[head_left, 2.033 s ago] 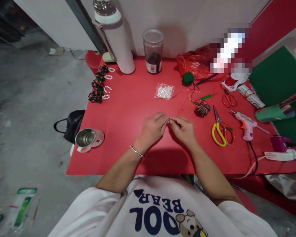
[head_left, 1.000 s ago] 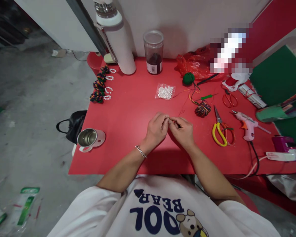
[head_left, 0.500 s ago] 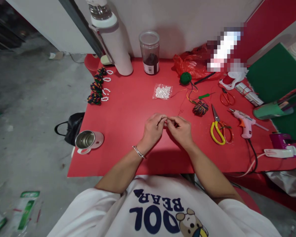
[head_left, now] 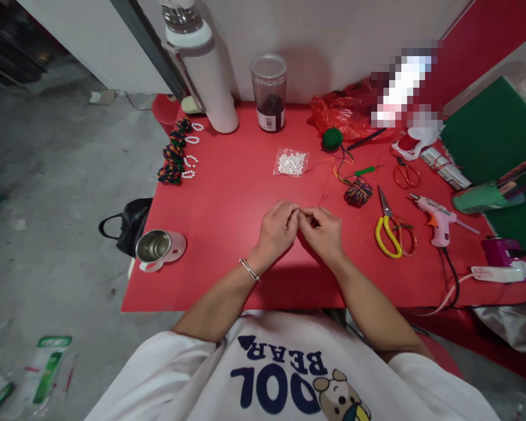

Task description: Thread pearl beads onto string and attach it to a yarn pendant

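My left hand [head_left: 280,228] and my right hand [head_left: 322,231] meet over the red table [head_left: 227,222], both closed in a pinch with fingertips touching. A thin red thread [head_left: 323,197] curls on the tabletop just beyond my right fingers and appears to run into them. What lies between the left fingertips is too small and hidden to make out. Beyond the hands sits a clear packet of white pearl beads [head_left: 291,163]. To its right are a multicoloured yarn ball [head_left: 358,192], a green yarn ball [head_left: 332,139] and a green-handled hook [head_left: 365,171].
Yellow-handled scissors [head_left: 388,237], small red scissors [head_left: 406,173] and a pink glue gun [head_left: 440,225] lie right. Several yarn bundles with bead loops [head_left: 174,153] line the left edge, near a metal mug [head_left: 161,248]. A white flask [head_left: 212,82] and a clear jar [head_left: 269,93] stand behind.
The left fingers have shifted slightly and closed tighter against the right fingertips. The whole view has moved a little; the things on the table stay in place.
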### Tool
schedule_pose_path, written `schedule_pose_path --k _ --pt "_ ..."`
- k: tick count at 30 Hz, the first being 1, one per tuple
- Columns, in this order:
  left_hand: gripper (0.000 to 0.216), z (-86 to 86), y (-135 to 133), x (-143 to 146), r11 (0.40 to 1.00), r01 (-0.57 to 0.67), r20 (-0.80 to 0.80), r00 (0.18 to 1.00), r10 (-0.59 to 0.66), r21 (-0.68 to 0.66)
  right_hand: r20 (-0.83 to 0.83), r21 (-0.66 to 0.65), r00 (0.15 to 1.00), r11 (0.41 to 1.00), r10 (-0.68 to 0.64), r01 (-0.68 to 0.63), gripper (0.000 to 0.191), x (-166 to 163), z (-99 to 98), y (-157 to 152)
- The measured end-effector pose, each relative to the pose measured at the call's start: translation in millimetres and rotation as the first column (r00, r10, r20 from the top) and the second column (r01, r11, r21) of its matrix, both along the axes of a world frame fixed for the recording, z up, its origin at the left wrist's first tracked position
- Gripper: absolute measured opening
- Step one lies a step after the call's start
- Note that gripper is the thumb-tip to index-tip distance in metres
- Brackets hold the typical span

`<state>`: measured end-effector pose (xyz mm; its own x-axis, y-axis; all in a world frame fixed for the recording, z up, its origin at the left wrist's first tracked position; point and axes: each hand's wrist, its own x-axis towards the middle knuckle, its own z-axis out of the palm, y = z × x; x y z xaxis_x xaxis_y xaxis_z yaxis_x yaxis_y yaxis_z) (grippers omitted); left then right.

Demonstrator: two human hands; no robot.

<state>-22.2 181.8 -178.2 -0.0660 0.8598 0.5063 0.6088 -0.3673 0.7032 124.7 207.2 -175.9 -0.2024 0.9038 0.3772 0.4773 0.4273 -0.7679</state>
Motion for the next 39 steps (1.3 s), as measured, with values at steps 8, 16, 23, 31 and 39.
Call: schedule_pose_path --k 8,16,23,31,39 --pt "0.014 1.1 -1.3 3.2 0.995 -0.039 0.108 0.993 0.049 -0.092 -0.072 -0.006 0.997 1.0 0.017 -0.017 0.02 -0.4 5.3 -0.7" --pt "0.018 -0.8 -2.3 4.4 0.936 0.191 0.512 0.859 -0.013 -0.296 -0.088 -0.078 0.996 0.997 -0.005 -0.002 0.021 4.6 6.4 2.9" --pt "0.022 -1.2 -3.0 8.7 0.879 0.29 0.701 0.71 0.069 -0.38 -0.175 -0.061 0.984 0.998 -0.005 -0.006 0.018 6.9 7.5 5.6" --pt "0.016 0.8 -2.8 4.4 0.901 0.282 0.658 0.753 0.006 -0.331 -0.071 0.072 0.991 0.991 0.116 -0.111 0.02 16.4 12.9 12.3" --pt "0.015 -1.2 -2.8 1.3 0.921 0.254 0.59 0.807 -0.034 -0.295 -0.054 0.088 0.986 0.984 0.158 -0.152 0.023 17.7 10.8 14.6"
